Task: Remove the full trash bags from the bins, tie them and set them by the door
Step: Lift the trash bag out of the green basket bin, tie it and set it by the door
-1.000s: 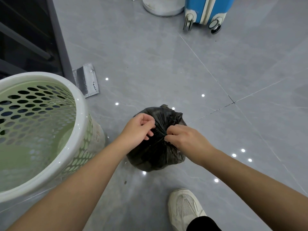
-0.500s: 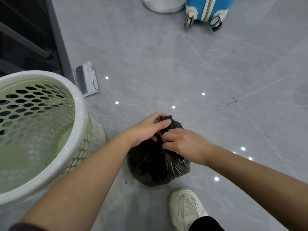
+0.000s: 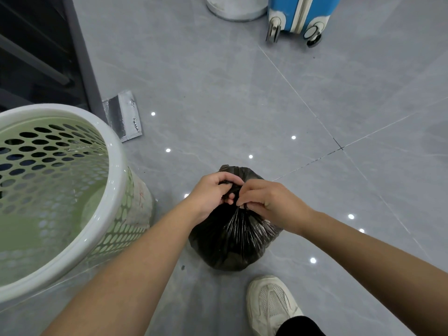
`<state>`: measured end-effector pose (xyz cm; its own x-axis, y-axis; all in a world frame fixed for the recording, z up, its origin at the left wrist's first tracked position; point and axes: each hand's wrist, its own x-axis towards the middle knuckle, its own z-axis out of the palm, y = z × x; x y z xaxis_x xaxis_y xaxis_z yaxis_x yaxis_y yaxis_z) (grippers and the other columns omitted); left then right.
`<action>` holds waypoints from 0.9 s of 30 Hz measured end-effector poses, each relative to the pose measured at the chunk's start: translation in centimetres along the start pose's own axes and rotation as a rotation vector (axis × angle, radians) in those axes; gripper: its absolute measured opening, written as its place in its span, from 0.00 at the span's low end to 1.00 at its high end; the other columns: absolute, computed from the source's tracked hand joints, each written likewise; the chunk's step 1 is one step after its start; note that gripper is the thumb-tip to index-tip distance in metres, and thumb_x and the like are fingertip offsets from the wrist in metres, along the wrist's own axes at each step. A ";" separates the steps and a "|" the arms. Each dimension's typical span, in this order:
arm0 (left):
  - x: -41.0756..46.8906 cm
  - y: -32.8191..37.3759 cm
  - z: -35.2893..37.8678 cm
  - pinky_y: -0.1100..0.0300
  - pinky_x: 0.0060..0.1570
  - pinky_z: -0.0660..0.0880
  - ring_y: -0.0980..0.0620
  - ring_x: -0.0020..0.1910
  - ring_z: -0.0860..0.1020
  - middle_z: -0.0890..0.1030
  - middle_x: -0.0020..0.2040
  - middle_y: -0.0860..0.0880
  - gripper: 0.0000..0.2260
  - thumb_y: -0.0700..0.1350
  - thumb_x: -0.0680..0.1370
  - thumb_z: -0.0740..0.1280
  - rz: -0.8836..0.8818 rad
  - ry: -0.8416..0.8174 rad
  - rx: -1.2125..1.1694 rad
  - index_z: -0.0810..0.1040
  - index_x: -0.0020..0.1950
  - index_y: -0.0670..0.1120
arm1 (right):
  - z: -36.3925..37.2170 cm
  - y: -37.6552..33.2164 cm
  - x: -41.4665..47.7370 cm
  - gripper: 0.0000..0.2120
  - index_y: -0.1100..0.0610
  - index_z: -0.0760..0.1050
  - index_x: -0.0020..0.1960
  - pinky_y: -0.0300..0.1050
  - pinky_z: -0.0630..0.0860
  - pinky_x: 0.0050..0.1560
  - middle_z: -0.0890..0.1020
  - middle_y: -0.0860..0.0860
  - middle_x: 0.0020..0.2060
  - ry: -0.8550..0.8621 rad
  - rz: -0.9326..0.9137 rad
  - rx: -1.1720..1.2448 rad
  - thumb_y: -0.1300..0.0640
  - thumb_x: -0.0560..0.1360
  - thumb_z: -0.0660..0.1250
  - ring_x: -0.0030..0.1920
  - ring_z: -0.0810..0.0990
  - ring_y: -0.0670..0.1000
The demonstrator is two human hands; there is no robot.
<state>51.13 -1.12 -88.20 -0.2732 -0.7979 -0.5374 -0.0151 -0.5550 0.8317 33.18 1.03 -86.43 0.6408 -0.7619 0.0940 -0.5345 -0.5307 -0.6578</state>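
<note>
- The left hand (image 3: 213,191) is closed in a fist around the gathered black plastic at the top of the trash bag (image 3: 232,241), with a dark bunch of it showing between thumb and fingers.
- The right hand (image 3: 271,202) pinches the bag's twisted neck just beside the left hand, fingertips curled in and pressed on the plastic; the two hands touch at the knot area.
- Below the hands the plastic is pulled into tight, shiny pleats that fan out over the bulging body of the bag.
- The bag sits on the grey tiled floor (image 3: 218,93), just in front of a white shoe (image 3: 272,304) and to the right of the bin (image 3: 72,190).
- The bin is pale green with a white rim and perforated walls, and has no bag in it.
- A silver foil pouch (image 3: 123,117) lies flat on the floor beyond the bin, beside a dark frame (image 3: 80,52).
- Far across the floor stand a blue suitcase (image 3: 303,13) on wheels and a round white base (image 3: 236,10).
</note>
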 end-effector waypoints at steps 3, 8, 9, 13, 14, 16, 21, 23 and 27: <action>-0.3 -0.1 0.1 0.62 0.34 0.74 0.51 0.32 0.75 0.78 0.36 0.43 0.17 0.29 0.78 0.55 -0.002 0.047 -0.065 0.80 0.41 0.41 | 0.7 0.0 -0.1 0.08 0.56 0.83 0.47 0.33 0.74 0.50 0.81 0.47 0.45 0.148 0.162 0.187 0.66 0.72 0.69 0.46 0.80 0.42; -1.2 -0.3 0.0 0.60 0.42 0.77 0.52 0.35 0.79 0.82 0.36 0.48 0.03 0.37 0.74 0.69 0.047 0.029 0.067 0.80 0.43 0.45 | 1.1 -0.3 -0.3 0.10 0.57 0.83 0.45 0.32 0.73 0.48 0.81 0.46 0.43 0.199 0.229 0.271 0.69 0.70 0.68 0.45 0.80 0.42; -1.3 -0.3 -0.2 0.59 0.44 0.78 0.52 0.36 0.80 0.82 0.36 0.49 0.03 0.38 0.74 0.71 0.059 0.029 0.105 0.79 0.44 0.45 | 1.1 -0.4 -0.3 0.10 0.57 0.83 0.45 0.32 0.73 0.48 0.81 0.46 0.43 0.204 0.235 0.276 0.69 0.70 0.68 0.45 0.80 0.42; -1.6 0.2 -0.9 0.52 0.49 0.80 0.51 0.36 0.82 0.79 0.45 0.48 0.09 0.34 0.75 0.68 0.109 0.047 0.218 0.76 0.47 0.47 | 1.2 -0.4 -0.6 0.11 0.57 0.83 0.44 0.35 0.75 0.50 0.82 0.48 0.43 0.284 0.280 0.319 0.70 0.69 0.68 0.46 0.81 0.44; -1.6 0.4 -0.9 0.52 0.48 0.81 0.52 0.36 0.81 0.78 0.47 0.50 0.11 0.33 0.76 0.66 0.140 0.027 0.273 0.76 0.49 0.50 | 1.2 -0.4 -0.6 0.11 0.57 0.83 0.44 0.35 0.75 0.51 0.82 0.48 0.43 0.305 0.294 0.333 0.71 0.69 0.68 0.46 0.81 0.44; -1.6 0.5 -0.8 0.55 0.47 0.80 0.54 0.35 0.78 0.78 0.43 0.52 0.13 0.36 0.78 0.63 0.186 -0.021 0.440 0.76 0.53 0.54 | 1.4 -0.5 -0.4 0.11 0.57 0.84 0.43 0.35 0.74 0.51 0.83 0.48 0.42 0.340 0.327 0.364 0.71 0.68 0.68 0.46 0.81 0.45; -1.2 0.7 -0.1 0.51 0.45 0.78 0.52 0.33 0.76 0.76 0.32 0.49 0.10 0.43 0.81 0.58 0.114 0.080 0.469 0.77 0.48 0.42 | 2.0 -1.0 -0.2 0.12 0.59 0.83 0.42 0.36 0.74 0.51 0.82 0.50 0.41 0.375 0.319 0.381 0.73 0.68 0.67 0.45 0.81 0.46; -1.1 0.8 0.3 0.51 0.44 0.76 0.52 0.34 0.76 0.77 0.33 0.47 0.13 0.43 0.81 0.57 0.068 0.113 0.383 0.75 0.46 0.36 | 2.2 -1.0 -0.1 0.12 0.58 0.83 0.42 0.34 0.73 0.50 0.80 0.50 0.42 0.418 0.349 0.381 0.73 0.68 0.68 0.46 0.80 0.45; -1.2 0.9 0.8 0.58 0.37 0.72 0.53 0.32 0.76 0.78 0.32 0.49 0.14 0.46 0.81 0.57 -0.009 0.129 0.263 0.75 0.39 0.43 | 2.8 -1.1 -0.1 0.14 0.54 0.81 0.45 0.39 0.77 0.51 0.82 0.48 0.43 0.472 0.421 0.417 0.71 0.68 0.69 0.46 0.81 0.45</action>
<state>50.72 -0.43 -86.72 -0.1480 -0.8257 -0.5444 -0.2706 -0.4956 0.8253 35.27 2.71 -87.79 0.0751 -0.9970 0.0205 -0.3690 -0.0469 -0.9283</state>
